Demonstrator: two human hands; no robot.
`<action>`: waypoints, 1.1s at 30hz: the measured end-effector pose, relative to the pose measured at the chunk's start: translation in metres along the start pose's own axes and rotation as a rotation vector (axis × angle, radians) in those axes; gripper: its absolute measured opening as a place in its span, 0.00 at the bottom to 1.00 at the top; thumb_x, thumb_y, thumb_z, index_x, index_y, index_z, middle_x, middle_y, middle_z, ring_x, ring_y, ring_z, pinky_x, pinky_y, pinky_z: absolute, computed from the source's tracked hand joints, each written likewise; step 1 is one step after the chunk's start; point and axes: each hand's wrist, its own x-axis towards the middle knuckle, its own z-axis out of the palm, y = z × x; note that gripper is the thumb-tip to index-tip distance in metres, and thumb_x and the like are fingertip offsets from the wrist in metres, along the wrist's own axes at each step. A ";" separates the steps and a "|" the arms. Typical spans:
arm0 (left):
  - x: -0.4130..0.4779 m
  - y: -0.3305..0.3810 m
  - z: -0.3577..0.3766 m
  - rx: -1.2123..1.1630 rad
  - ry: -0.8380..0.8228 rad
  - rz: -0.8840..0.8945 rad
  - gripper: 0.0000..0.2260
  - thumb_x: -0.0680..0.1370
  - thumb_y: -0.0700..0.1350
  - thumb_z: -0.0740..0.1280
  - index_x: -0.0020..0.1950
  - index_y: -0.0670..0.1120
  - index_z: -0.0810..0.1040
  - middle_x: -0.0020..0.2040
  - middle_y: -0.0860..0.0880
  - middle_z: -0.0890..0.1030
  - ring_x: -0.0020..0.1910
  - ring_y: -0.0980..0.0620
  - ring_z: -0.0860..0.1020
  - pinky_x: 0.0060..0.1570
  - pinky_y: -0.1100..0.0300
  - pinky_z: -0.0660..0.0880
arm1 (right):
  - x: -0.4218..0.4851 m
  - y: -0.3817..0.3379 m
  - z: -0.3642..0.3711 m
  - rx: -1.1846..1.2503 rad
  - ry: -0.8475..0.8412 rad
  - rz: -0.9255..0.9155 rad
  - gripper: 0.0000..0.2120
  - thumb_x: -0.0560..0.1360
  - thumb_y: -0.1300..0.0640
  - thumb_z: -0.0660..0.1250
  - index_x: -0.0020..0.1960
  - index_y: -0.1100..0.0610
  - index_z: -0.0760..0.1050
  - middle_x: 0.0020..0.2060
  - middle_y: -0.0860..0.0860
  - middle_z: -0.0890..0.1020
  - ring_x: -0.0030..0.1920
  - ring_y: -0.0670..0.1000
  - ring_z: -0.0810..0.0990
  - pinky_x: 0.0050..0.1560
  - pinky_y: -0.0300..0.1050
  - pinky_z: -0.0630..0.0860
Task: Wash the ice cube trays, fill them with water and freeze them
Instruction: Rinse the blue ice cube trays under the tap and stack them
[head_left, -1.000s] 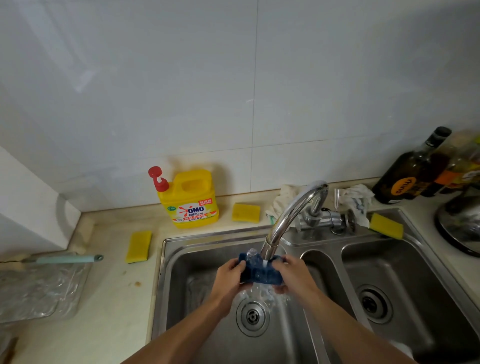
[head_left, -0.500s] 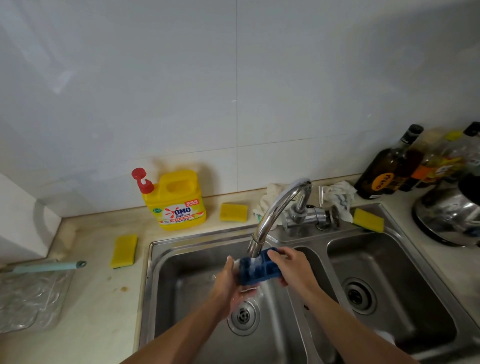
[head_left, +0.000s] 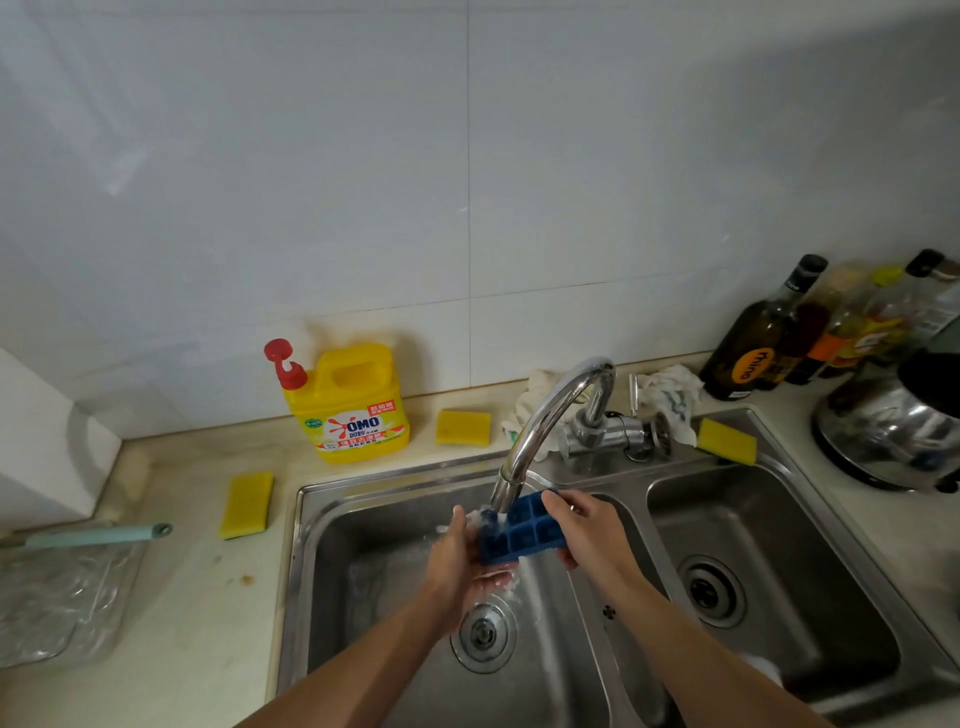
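Head view, looking down over a stainless steel double sink (head_left: 297, 571). A small blue ice cube tray (head_left: 524, 532) w/ a grid of square cells is held above the left basin, right under the spout of a curved chrome tap (head_left: 543, 431). Water runs onto the tray's left end and spills off below. The left hand (head_left: 460, 558) grips the tray's left end from underneath, fingers curled up round it, wet. The right hand (head_left: 584, 525) grasps the right end, fingers curled over its edge. Cells face up; tray tilts a little.

Handling, as a judgement: tray looks light, prob. thin plastic or silicone, so it may flex or twist if held at one end only. It is wet and maybe soapy, so likely slippery. Best taken by the rim at both short ends, as here. Once the cells hold water, hold it level w/o squeezing.

On the counter behind are a yellow dish-soap jug w/ a red pump (head_left: 358, 410) and a yellow rectangular sponge (head_left: 247, 504), both well apart from the tray.
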 end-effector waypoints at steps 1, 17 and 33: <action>-0.002 0.003 -0.001 0.003 0.028 0.033 0.26 0.85 0.61 0.51 0.60 0.44 0.79 0.49 0.42 0.87 0.51 0.42 0.85 0.45 0.51 0.80 | 0.000 0.000 0.001 0.011 -0.016 0.007 0.08 0.81 0.52 0.66 0.52 0.53 0.82 0.38 0.56 0.84 0.29 0.47 0.79 0.30 0.42 0.76; -0.019 0.043 -0.030 0.137 0.141 0.406 0.18 0.86 0.52 0.54 0.57 0.50 0.83 0.50 0.48 0.87 0.50 0.50 0.85 0.48 0.53 0.83 | 0.010 -0.005 0.046 0.255 -0.148 0.192 0.11 0.83 0.50 0.64 0.51 0.53 0.84 0.47 0.58 0.87 0.47 0.58 0.88 0.48 0.58 0.85; -0.019 0.030 -0.040 0.269 0.230 0.389 0.22 0.85 0.58 0.54 0.52 0.46 0.82 0.41 0.49 0.86 0.43 0.50 0.83 0.37 0.58 0.77 | 0.011 0.001 0.047 0.185 -0.216 0.332 0.16 0.84 0.48 0.61 0.56 0.58 0.81 0.48 0.62 0.86 0.45 0.61 0.86 0.48 0.56 0.83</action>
